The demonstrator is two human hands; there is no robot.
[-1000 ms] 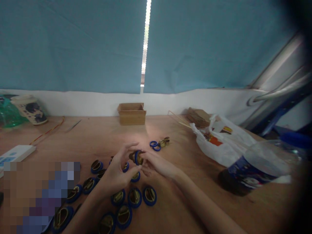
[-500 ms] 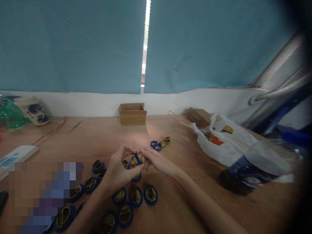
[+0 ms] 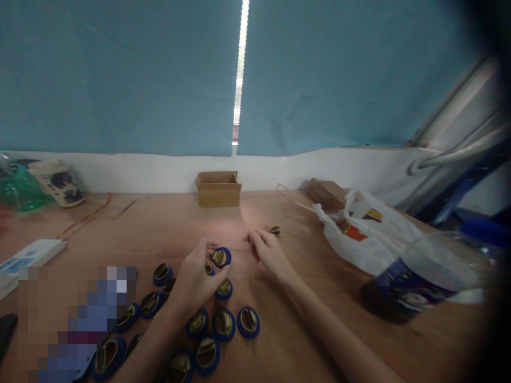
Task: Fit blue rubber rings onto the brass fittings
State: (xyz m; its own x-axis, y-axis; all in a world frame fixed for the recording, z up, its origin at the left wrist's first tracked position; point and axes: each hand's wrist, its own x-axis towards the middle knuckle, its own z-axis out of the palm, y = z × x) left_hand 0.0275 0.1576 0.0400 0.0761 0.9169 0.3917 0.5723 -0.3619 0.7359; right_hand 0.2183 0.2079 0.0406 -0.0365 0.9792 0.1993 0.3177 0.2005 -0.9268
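- The left hand [image 3: 197,279] is curled and holds one blue-ringed brass part [image 3: 221,257] up between thumb and fingertips, a little above the surface [image 3: 279,340]. A second small blue piece shows under its fingers, but I cannot tell if the hand grips it.
- The right hand [image 3: 268,251] lies further out, just to the right of the left hand. Its fingers are bent down to the surface. What is under the fingertips is hidden, so I cannot tell if it holds anything.
- Just beyond the right hand's fingertips is a small brass piece [image 3: 274,230]. It is partly covered by the hand and hard to make out.
- Below and to the left of the left hand lie the finished blue-ringed parts [image 3: 223,324], flat on the surface. I count about twelve. Some are cut off by the lower edge, and a pixelated patch hides whatever is further left.
- Straight beyond both hands stands one open cardboard box [image 3: 217,188], well apart.
- To the right of the right hand is one white plastic bag [image 3: 371,239]. Nearer to the camera is one plastic bottle [image 3: 419,276], blurred.
- Far left of the hands is one white device [image 3: 27,255], cut off by the edge.
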